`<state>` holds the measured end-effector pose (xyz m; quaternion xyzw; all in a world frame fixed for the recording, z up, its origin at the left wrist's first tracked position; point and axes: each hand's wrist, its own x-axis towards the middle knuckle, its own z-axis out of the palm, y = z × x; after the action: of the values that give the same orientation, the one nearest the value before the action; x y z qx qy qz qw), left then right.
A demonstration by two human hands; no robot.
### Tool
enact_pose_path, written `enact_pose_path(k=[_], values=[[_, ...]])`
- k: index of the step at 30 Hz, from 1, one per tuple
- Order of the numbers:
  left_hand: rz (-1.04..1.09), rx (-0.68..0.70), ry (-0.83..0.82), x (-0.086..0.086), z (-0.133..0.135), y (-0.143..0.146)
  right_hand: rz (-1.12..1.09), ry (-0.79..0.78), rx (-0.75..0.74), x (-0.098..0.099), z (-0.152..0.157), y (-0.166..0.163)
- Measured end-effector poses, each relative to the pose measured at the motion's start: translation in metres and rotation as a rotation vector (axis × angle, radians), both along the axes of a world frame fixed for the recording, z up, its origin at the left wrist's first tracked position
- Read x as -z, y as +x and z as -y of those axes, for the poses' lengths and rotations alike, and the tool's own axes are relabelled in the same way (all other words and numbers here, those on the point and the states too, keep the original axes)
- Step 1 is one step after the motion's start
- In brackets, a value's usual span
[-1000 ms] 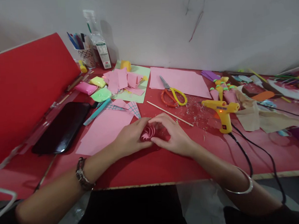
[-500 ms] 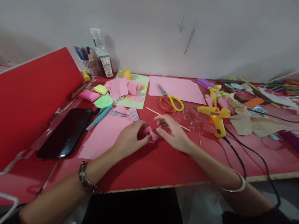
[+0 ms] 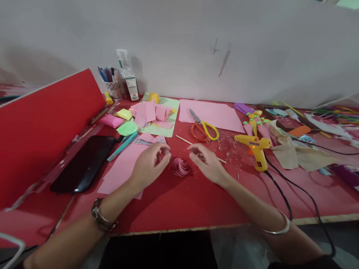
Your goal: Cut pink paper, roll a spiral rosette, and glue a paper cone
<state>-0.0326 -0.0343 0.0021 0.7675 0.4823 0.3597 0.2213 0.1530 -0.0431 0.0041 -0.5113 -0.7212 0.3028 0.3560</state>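
Note:
A small pink rolled paper spiral (image 3: 181, 166) lies loose on the red table (image 3: 188, 201) between my hands. My left hand (image 3: 149, 163) hovers just left of it with fingers curled loosely and apart, holding nothing. My right hand (image 3: 206, 162) is just right of it, fingers spread and empty. Neither hand touches the spiral. A thin wooden stick (image 3: 184, 140) lies behind my right hand. A pink paper sheet (image 3: 121, 168) lies under my left hand.
A yellow glue gun (image 3: 255, 146) with a black cord stands to the right. Orange-and-yellow scissors (image 3: 203, 127) lie on pink paper (image 3: 220, 115) behind. A black phone (image 3: 84, 164) and a red board (image 3: 39, 128) are at left. Paper scraps, a pen cup (image 3: 113, 87) and a bottle (image 3: 129, 79) are at the back.
Both hands have let go of the pink spiral and drawn apart; it now lies free on the table. The camera has tilted up a little.

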Motion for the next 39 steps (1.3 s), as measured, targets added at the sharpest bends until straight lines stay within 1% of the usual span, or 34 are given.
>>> enact_pose_path(k=[2,3,5,8,10,13,16,19,24,28,31,35,37,39], values=[[-0.030,-0.087,-0.008,-0.001,-0.005,-0.006,0.008,-0.017,-0.002,0.000,0.000,-0.001],[-0.085,-0.112,-0.011,-0.002,-0.008,-0.008,0.010,-0.020,-0.004,0.001,0.000,-0.001],[-0.282,-0.142,-0.012,-0.006,-0.013,-0.010,0.009,-0.016,-0.012,0.002,0.000,-0.001],[-0.626,-0.137,-0.034,-0.013,-0.019,-0.005,0.016,-0.006,-0.031,0.003,0.001,-0.001],[-0.764,-0.128,-0.038,-0.017,-0.023,0.002,0.024,-0.007,-0.029,0.002,0.001,-0.001],[-0.862,-0.150,-0.034,-0.020,-0.029,0.015,0.027,-0.010,-0.016,-0.001,0.001,-0.001],[-0.908,-0.170,-0.069,-0.021,-0.035,0.025,0.030,-0.005,-0.013,-0.001,0.000,-0.001],[-0.927,-0.159,-0.108,-0.022,-0.039,0.030,0.045,0.014,-0.029,0.001,-0.001,0.000],[-0.934,-0.129,-0.129,-0.025,-0.040,0.026,0.068,0.031,-0.052,0.004,-0.002,0.001],[-0.932,-0.158,-0.135,-0.026,-0.040,0.024,0.067,0.048,-0.076,0.004,-0.002,0.002],[-0.890,-0.191,-0.125,-0.024,-0.042,0.021,0.038,0.107,-0.050,0.004,-0.002,0.002],[-0.717,-0.202,-0.071,-0.019,-0.043,0.011,-0.012,0.157,-0.008,0.008,-0.003,0.002],[-0.552,-0.154,-0.055,-0.018,-0.040,0.006,-0.036,0.175,0.010,0.009,-0.005,0.003],[-0.374,-0.066,-0.039,-0.018,-0.035,0.003,-0.066,0.233,0.043,0.008,-0.006,0.003]])
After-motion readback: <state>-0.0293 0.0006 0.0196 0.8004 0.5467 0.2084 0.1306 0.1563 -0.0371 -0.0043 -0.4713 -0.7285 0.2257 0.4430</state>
